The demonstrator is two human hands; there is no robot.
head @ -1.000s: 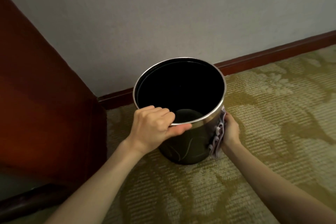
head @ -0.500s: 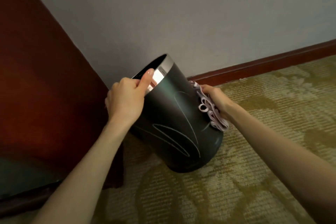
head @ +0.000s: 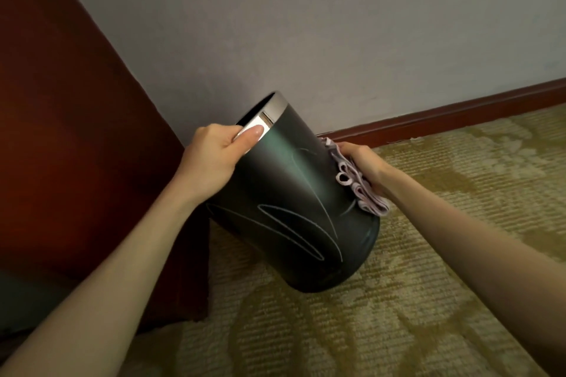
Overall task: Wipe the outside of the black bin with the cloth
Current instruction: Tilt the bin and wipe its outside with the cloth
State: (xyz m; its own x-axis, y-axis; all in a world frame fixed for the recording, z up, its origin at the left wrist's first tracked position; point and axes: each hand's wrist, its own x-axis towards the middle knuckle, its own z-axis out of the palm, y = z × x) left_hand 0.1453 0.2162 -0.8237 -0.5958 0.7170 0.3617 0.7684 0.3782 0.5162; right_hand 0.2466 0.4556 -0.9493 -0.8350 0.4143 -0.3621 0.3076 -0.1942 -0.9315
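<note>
Down on the patterned carpet (head: 428, 300), close to where the pale wall (head: 306, 24) is meeting a dark red-brown wooden panel (head: 61, 147), you are holding the black bin (head: 294, 208) at a tilt. Its bottom edge appears to be sitting on the carpet, nearer to you and to the right. Its mouth is leaning up and away to the left, toward the wooden panel. That is turning the side with the thin curved line pattern toward you.

Your left grip (head: 214, 156) is clasping the shiny metal band (head: 275, 107) at the bin's rim. The thumb (head: 251, 135) is lying flat along the outside of the band. The fingers are folding over the edge toward the inside, with their tips out of sight.

Your right grip (head: 364, 162) is holding the folded pale pink cloth (head: 355, 190) and pressing it against the bin's right flank, on the side turned toward the wall. The cloth's layers are showing as small loops between your palm and the black surface. One end is hanging down near the bin's lower half. Most of that grip's fingers are hiding behind the cloth.

Behind the bin, a dark red skirting board (head: 444, 113) is running along the foot of the wall. Both of your bare forearms are reaching in from the lower corners.
</note>
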